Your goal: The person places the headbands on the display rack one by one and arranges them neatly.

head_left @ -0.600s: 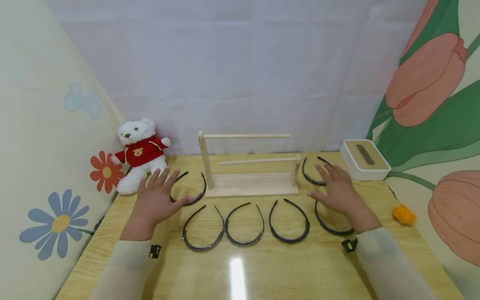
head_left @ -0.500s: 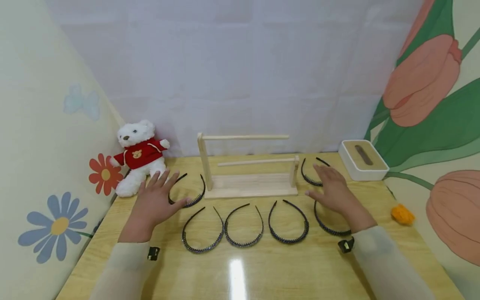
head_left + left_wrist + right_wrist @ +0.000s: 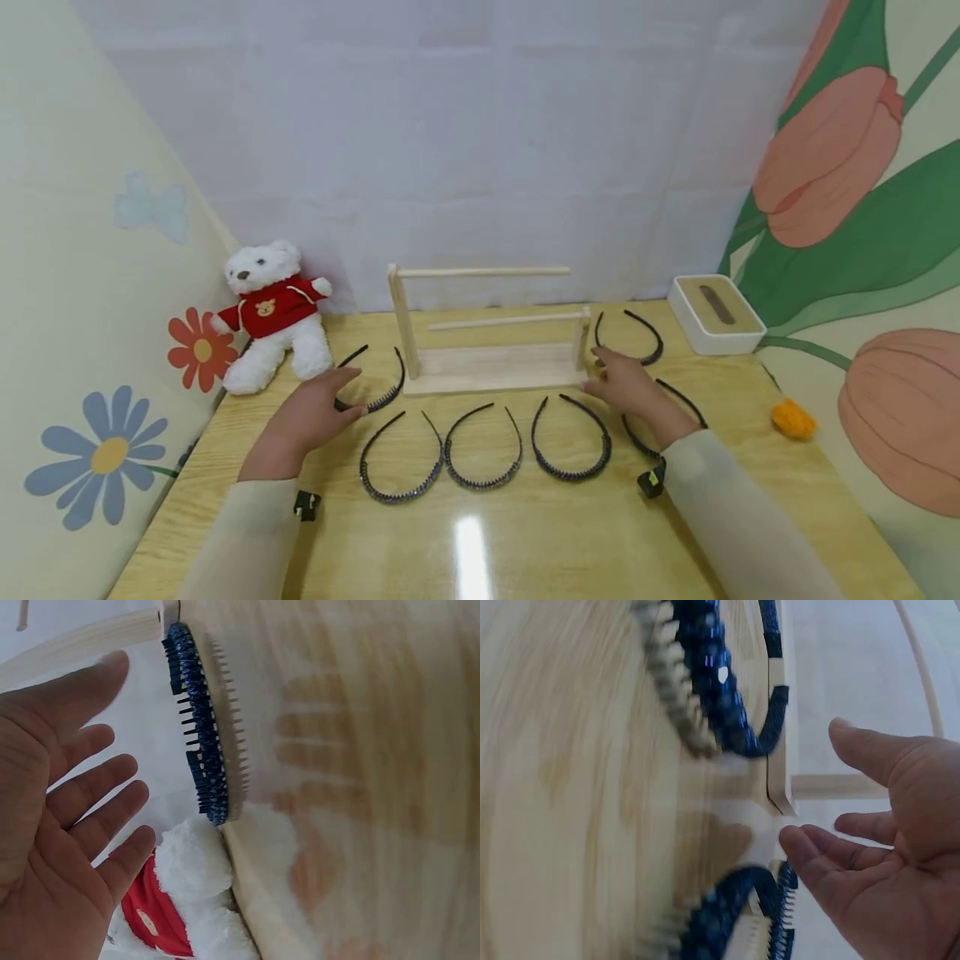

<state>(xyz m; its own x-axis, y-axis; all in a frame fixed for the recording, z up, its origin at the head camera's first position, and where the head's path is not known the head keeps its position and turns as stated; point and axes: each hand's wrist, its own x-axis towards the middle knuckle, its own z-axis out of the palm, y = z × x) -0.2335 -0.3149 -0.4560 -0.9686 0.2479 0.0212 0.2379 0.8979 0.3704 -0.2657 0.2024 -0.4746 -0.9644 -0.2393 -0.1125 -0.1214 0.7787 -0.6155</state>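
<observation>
Headbands [image 3: 572, 476] lie on the table [image 3: 390, 550] before and beside the rack [image 3: 495, 367], probably light, springy and fragile-toothed, best pinched by the thicker toothed curve [image 3: 483, 484], while left hand [image 3: 311, 417] and right hand [image 3: 630, 387] hover empty, fingers relaxed.

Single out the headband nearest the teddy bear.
The headband between the teddy bear and the wooden stand, by the left hand; the other five lie in front of the stand or to its right.

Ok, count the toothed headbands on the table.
6: one toothed headband by the left hand, three more in a row before the wooden rack, one partly covered by the right wrist, one just beyond the right hand. No others show.
</observation>
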